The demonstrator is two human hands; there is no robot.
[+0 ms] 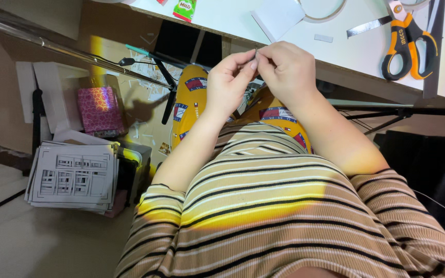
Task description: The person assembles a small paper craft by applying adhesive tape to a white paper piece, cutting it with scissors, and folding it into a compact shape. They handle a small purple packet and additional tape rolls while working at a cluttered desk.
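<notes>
Fingers of both hands meet just below the near edge of the white bench (356, 56), pinching something very small and thin between the tips; it is too small to tell what it is, perhaps a sliver of paper or tape. Taking that bench edge as the landmark and going left to right: well to the left and lower, on the floor, lies a stack of printed sheets (73, 177) with a pink patterned box (100, 109) above it. Nearer the edge, the left hand (227, 82) has thumb and forefinger pressed together on the tiny piece (256, 50), the other fingers curled. Touching it, the right hand (288, 69) pinches the same piece from the other side, knuckles up. Above the edge, on the bench top, sit a white card (278, 16), a roll of tape (323, 11) and, far right, orange-handled scissors (405, 44) lying with blades apart.

By the look of it, the step in hand is fine fingertip work on the piece, peeling or separating it. The next move calls for a steady, light pinch and a slow pull, since so small a piece could easily slip or tear.
</notes>
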